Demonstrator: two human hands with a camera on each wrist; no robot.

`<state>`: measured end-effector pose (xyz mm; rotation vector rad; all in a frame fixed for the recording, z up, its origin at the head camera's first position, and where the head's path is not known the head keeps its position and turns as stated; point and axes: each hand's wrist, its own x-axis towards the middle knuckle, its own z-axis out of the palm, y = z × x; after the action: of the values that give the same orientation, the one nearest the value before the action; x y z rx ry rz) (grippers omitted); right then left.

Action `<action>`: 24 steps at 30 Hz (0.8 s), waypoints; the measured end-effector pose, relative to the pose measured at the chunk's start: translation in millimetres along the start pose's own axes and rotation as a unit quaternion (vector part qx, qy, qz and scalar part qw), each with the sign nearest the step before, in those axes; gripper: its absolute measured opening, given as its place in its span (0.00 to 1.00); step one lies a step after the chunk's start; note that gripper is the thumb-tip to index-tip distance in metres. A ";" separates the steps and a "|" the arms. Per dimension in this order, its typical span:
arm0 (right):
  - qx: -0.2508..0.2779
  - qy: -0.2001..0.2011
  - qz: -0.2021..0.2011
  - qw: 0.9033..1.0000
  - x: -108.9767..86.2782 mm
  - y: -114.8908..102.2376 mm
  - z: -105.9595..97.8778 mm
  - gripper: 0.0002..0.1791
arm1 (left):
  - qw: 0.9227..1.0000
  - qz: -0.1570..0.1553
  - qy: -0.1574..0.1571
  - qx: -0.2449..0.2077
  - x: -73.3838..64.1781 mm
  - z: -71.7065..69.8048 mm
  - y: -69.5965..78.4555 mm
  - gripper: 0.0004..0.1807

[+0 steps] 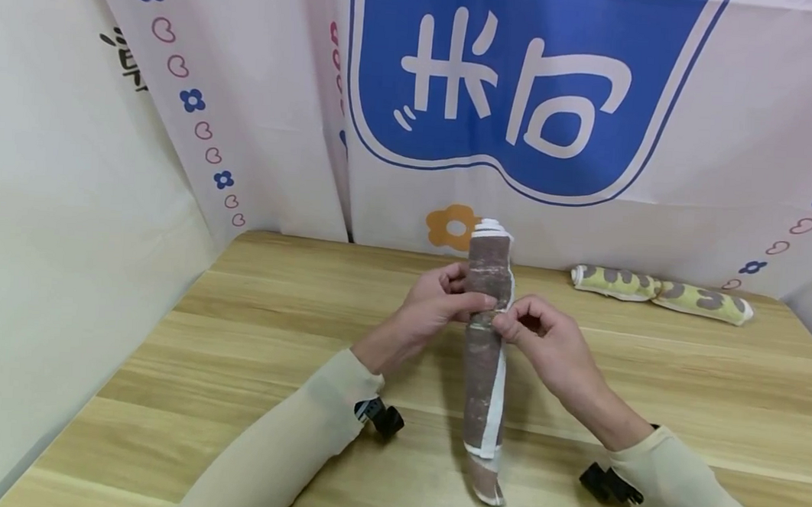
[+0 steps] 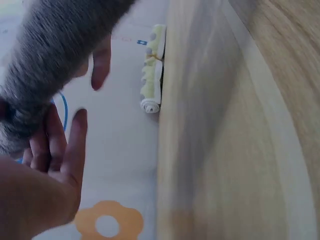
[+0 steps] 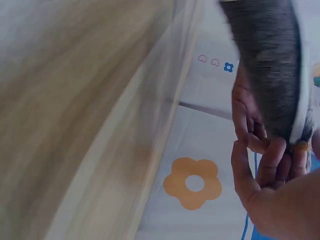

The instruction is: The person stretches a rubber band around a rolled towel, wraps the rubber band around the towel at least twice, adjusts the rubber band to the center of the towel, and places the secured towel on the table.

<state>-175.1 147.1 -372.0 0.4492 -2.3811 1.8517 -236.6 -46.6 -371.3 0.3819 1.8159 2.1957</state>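
Observation:
A rolled grey-brown towel [image 1: 485, 372] with white edges is held up over the table, its lower end tapering to a loose corner. My left hand [image 1: 438, 301] grips it around the middle, thumb across the front and fingers behind. A thin yellowish rubber band [image 3: 302, 146] circles the roll's waist. At that waist my right hand [image 1: 556, 345] pinches the band between thumb and forefinger, against the roll's right edge. The fingertips partly hide the band. In the left wrist view the towel [image 2: 60, 45] is blurred and covers part of the fingers.
A second rolled towel [image 1: 696, 299], yellow with grey shapes and tied at its middle, lies at the back right of the wooden table [image 1: 236, 336]. Behind the table hangs a printed white cloth [image 1: 282, 124]. Black cameras are strapped at both wrists.

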 end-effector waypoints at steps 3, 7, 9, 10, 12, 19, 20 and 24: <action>-0.054 0.005 -0.028 0.998 -1.0 0.5 0.2 0.13 | 0.999 0.023 0.020 0.038 -3.9 6.9 3.2 0.26; -0.090 0.001 -0.069 0.994 -2.0 0.5 0.2 0.14 | 0.997 0.030 0.047 0.060 -7.8 13.3 6.0 0.25; -0.101 -0.008 -0.083 0.991 -2.0 0.5 0.0 0.14 | 0.996 0.020 0.060 0.063 -8.7 15.0 6.5 0.25; -0.106 -0.013 -0.090 0.990 -1.7 0.5 -0.2 0.14 | 0.996 0.014 0.065 0.063 -9.0 15.6 6.8 0.25; -0.114 -0.023 -0.109 0.987 -1.1 0.7 -0.5 0.16 | 0.995 0.002 0.073 0.064 -9.3 16.4 6.7 0.26; -0.133 -0.035 -0.193 0.972 1.5 4.4 -2.6 0.19 | 0.994 -0.001 0.084 0.068 -9.5 15.7 5.0 0.23; -0.127 -0.032 -0.194 0.972 1.6 4.6 -3.4 0.19 | 0.995 0.000 0.079 0.064 -9.3 15.4 4.7 0.22; -0.075 -0.016 -0.168 0.983 1.7 4.7 -7.4 0.16 | 0.999 0.006 0.040 0.032 -7.7 12.5 2.8 0.21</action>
<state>-178.9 155.0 -374.0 0.8124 -2.2694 1.5196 -225.1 -38.5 -366.5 0.3223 1.9351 2.1944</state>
